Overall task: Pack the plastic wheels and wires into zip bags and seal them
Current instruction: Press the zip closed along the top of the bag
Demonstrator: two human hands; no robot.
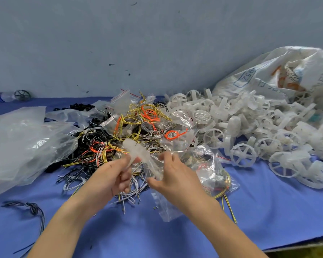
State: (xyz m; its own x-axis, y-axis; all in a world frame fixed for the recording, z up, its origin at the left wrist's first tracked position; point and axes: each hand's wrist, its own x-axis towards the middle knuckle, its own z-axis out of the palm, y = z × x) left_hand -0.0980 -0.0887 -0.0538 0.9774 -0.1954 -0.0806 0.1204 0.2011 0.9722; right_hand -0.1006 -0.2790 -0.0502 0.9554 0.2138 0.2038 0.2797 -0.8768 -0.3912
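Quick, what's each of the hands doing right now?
Left hand: pinching a white plastic part.
Right hand: holding a clear zip bag.

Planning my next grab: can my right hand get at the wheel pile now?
Probably, once freed: the right hand pinches the zip bag, but the wheel pile lies uncovered to its right.

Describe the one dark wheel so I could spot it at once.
Follow the wall to the far left of the blue table. Beside a lying water bottle sits the dark spoked wheel; all other wheels are white, heaped at right.
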